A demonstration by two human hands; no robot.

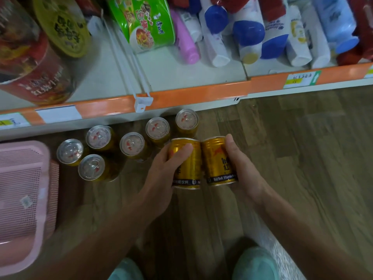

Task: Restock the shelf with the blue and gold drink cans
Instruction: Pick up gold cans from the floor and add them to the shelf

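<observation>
Left hand: my left hand wraps the left can, thumb laid across its front, fingers curled out of sight beneath.
Right hand: my right hand clasps the right can from its outer side, thumb along the wall up to the top rim.
Arms: both forearms reach forward from the bottom corners and converge low over the floor.
Held cans: gold with a dark blue band at the base, tipped so the bases face me, their sides touching.
Floor cans: six more floor cans stand upright just left of and ahead of my left hand, the farthest at the shelf's front lip.
Shelf: the orange-edged shelf runs across just beyond the cans. Bare board lies on both sides of the white divider, with bowls to the left and bottles lying to the right.
Basket: a pink basket sits on the floor at far left, near the leftmost cans.
Open room: bare wood floor stretches right of my right hand, along the shelf front.
</observation>
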